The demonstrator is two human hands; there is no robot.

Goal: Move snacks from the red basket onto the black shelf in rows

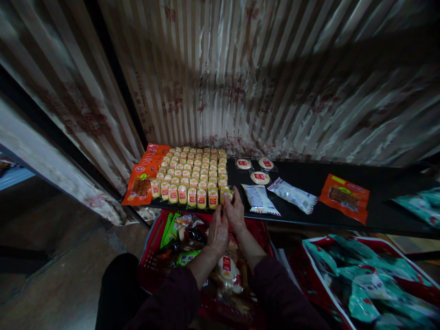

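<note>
Rows of small yellow wrapped cakes with red and white labels stand upright, packed together on the black shelf. At the front right corner of the block, my right hand has its thumb and fingers around one wrapped cake. Just left of it, my left hand reaches up to the shelf's front edge, its fingers stretched out close to the same cake and the front row. Whether those fingertips touch the cake is hard to see. Both wrists pass above a red basket of mixed packaged snacks.
Orange snack packets lie left of the cakes. Right of them on the shelf are three round wrapped biscuits, two white-blue packets and another orange packet. A second basket holds teal bags. Patterned curtain hangs behind.
</note>
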